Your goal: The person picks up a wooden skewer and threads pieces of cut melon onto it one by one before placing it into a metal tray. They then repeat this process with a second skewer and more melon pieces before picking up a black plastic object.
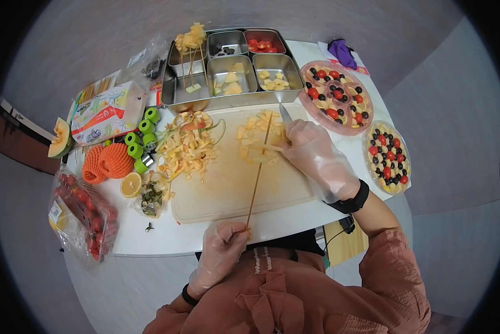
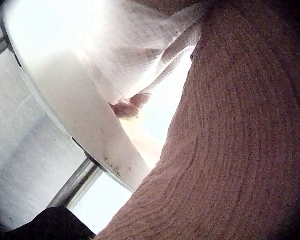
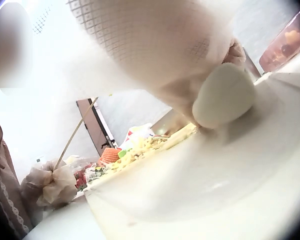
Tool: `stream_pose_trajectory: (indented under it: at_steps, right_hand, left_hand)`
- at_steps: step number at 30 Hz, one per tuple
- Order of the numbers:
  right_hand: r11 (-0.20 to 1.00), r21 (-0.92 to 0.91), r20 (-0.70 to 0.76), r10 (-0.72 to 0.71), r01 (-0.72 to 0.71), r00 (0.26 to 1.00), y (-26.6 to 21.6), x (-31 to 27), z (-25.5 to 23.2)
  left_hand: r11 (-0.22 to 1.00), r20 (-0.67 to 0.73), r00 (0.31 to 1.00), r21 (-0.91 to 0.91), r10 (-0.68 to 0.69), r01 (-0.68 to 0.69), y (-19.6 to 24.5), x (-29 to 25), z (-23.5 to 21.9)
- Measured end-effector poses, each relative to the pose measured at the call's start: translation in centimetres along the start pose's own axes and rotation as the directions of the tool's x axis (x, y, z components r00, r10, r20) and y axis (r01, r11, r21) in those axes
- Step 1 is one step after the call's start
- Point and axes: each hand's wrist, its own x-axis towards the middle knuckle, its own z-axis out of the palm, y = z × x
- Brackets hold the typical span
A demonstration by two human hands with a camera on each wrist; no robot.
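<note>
In the head view the gloved left hand grips the lower end of a long wooden skewer, which slants up over the cutting board. The gloved right hand holds a knife with its blade pointing away, and a pale strip of fruit lies at its fingertips, across the skewer. Under the skewer's upper part are cut yellow fruit pieces. In the right wrist view a pale rounded piece shows below the right hand; what it is I cannot tell.
Peelings lie on the board's left. Behind it stands a steel tray of fruit containers. Fruit platters are at the right. A bag, green cutters, an orange net, half a lemon and a tomato box line the left.
</note>
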Motion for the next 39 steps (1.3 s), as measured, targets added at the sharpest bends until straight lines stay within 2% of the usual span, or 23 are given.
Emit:
stream_pose_trajectory:
  at_steps: [3,5,9,11,12,13,14,15,17,19,21,23,27,33,37,39]
  right_hand:
    - [0.997,-0.079,0.008,-0.018,0.018,1.0,0.1,0.0,0.6]
    - [0.968,-0.247,0.046,-0.031,0.042,0.998,0.4,-0.2,1.2]
    - [0.934,-0.335,0.044,-0.111,0.12,0.993,1.0,-0.4,0.5]
    - [0.964,-0.16,-0.076,-0.227,0.213,0.971,2.1,-0.6,0.2]
    - [0.963,-0.16,-0.075,-0.23,0.216,0.97,1.8,-0.4,-0.3]
    - [0.972,0.23,0.017,0.052,-0.055,0.998,1.2,-0.2,-1.4]
    - [0.765,0.544,0.208,0.276,-0.345,0.938,0.9,0.0,-2.1]
    - [0.765,0.543,0.209,0.276,-0.346,0.938,0.8,0.0,-2.2]
    - [0.406,0.799,0.291,0.385,-0.444,0.876,0.8,-0.1,-2.4]
    - [0.357,0.832,0.28,0.391,-0.425,0.877,0.2,-0.1,-3.3]
    - [0.306,0.863,0.269,0.396,-0.403,0.878,-0.3,-0.1,-4.0]
    - [0.242,0.888,0.28,0.392,-0.392,0.876,-0.5,-0.1,-4.4]
    - [0.244,0.882,0.301,0.366,-0.403,0.881,-0.5,0.0,-5.2]
    - [0.237,0.919,0.214,0.372,-0.316,0.903,-0.6,-0.2,-5.6]
    - [0.308,0.894,0.191,0.395,-0.325,0.899,-0.8,-0.2,-5.8]
    - [0.343,0.879,0.187,0.391,-0.331,0.901,-0.8,-0.3,-5.8]
  left_hand:
    - [1.0,-0.003,1.0,0.003,0.011,-0.011,0.0,0.0,0.0]
    - [1.0,-0.002,1.0,0.002,0.004,-0.004,-0.1,0.0,0.0]
    - [0.999,-0.026,0.998,-0.011,-0.049,0.049,-0.1,-0.2,0.1]
    - [0.997,-0.019,0.997,-0.031,-0.068,0.068,-0.2,-0.3,0.2]
    - [0.995,-0.011,0.996,-0.049,-0.087,0.086,-0.3,-0.4,0.2]
    - [0.995,-0.014,0.996,-0.05,-0.088,0.087,-0.2,-0.3,0.2]
    - [0.997,-0.01,0.997,-0.016,-0.076,0.076,0.0,-0.3,0.1]
    - [0.998,-0.005,0.998,0.019,-0.064,0.064,0.0,-0.2,0.1]
    - [0.998,-0.001,0.998,0.015,-0.064,0.064,0.0,-0.2,0.1]
    - [0.998,0.005,0.998,0.015,-0.062,0.062,-0.1,-0.1,0.1]
    - [0.997,0.002,1.0,0.073,0.031,-0.031,-0.2,0.0,0.1]
    - [0.997,0.009,1.0,0.074,0.011,-0.011,0.1,0.0,0.1]
    - [0.993,0.027,1.0,0.114,0.005,-0.008,0.6,0.1,0.0]
    - [0.997,0.039,0.999,0.08,-0.01,0.007,0.5,0.1,0.1]
    - [0.997,0.041,0.998,0.062,-0.041,0.039,0.4,0.0,0.1]
    - [0.995,0.04,0.999,0.099,-0.01,0.006,0.5,0.1,0.0]
